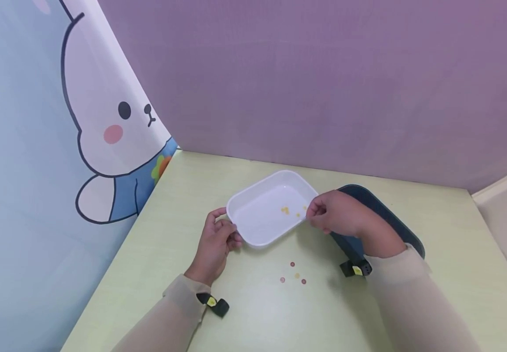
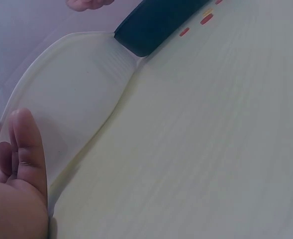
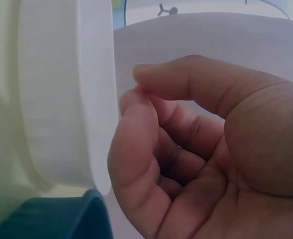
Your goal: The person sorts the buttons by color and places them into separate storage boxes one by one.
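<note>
A white rectangular tray (image 1: 253,208) stands on the table with several small yellow pieces (image 1: 285,210) inside, towards its right end. My left hand (image 1: 213,239) grips the tray's left corner, with thumb and fingers against its rim and outer wall. Over the tray's right rim is my right hand (image 1: 334,212), its thumb and index fingertips meeting and the other fingers curled. Between those fingertips, nothing shows in the right wrist view; a tiny piece could be hidden there. Below that hand and forearm sits a dark blue-green tray (image 1: 394,220), its contents mostly covered by the arm.
In front of the white tray, several small red pieces (image 1: 303,281) and one yellow piece (image 1: 297,275) lie on the pale yellow table (image 1: 253,313). A purple curtain (image 1: 323,88) closes off the back, and a blue cloth with a cartoon rabbit (image 1: 117,127) hangs at the left.
</note>
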Motion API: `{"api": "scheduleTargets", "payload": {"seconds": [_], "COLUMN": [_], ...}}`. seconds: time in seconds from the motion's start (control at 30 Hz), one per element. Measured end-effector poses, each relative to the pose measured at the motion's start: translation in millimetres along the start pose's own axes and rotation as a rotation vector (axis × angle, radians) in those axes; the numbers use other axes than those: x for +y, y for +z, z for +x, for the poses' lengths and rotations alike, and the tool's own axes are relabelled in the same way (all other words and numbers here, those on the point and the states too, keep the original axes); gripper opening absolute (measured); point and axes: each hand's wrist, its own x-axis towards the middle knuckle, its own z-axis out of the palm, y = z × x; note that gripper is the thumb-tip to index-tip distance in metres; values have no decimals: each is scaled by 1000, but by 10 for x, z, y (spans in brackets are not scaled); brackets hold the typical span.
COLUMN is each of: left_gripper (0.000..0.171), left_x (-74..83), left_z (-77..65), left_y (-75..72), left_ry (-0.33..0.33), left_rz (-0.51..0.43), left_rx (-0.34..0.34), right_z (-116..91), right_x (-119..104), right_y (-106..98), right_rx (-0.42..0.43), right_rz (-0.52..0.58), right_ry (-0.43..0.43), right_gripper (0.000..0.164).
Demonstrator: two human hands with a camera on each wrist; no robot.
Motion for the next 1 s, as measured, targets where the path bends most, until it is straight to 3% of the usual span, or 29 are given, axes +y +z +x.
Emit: {"api": "scheduleTargets", "payload": {"seconds": [0.17, 0.47, 0.8, 1.0], "left_gripper": [51, 53, 52, 53], "left_x": [-3, -6, 12, 17], "left_z": [-6, -11, -23, -29], "left_y": [-8, -19, -20, -22], "left_ry": [-4, -5, -6, -12], "left_rz": [7, 2, 2, 3], "left_rx": [5, -4, -1, -3], "right_z": [-99, -226, -215, -189], "right_x": [26, 52, 121, 155], "right_y": [183, 483, 780, 935], "right_rx": [18, 17, 0, 5], "right_rz": [-43, -57, -58, -50], "right_ry": [-38, -20, -54, -22], "right_gripper": [5, 10, 12, 15]}}
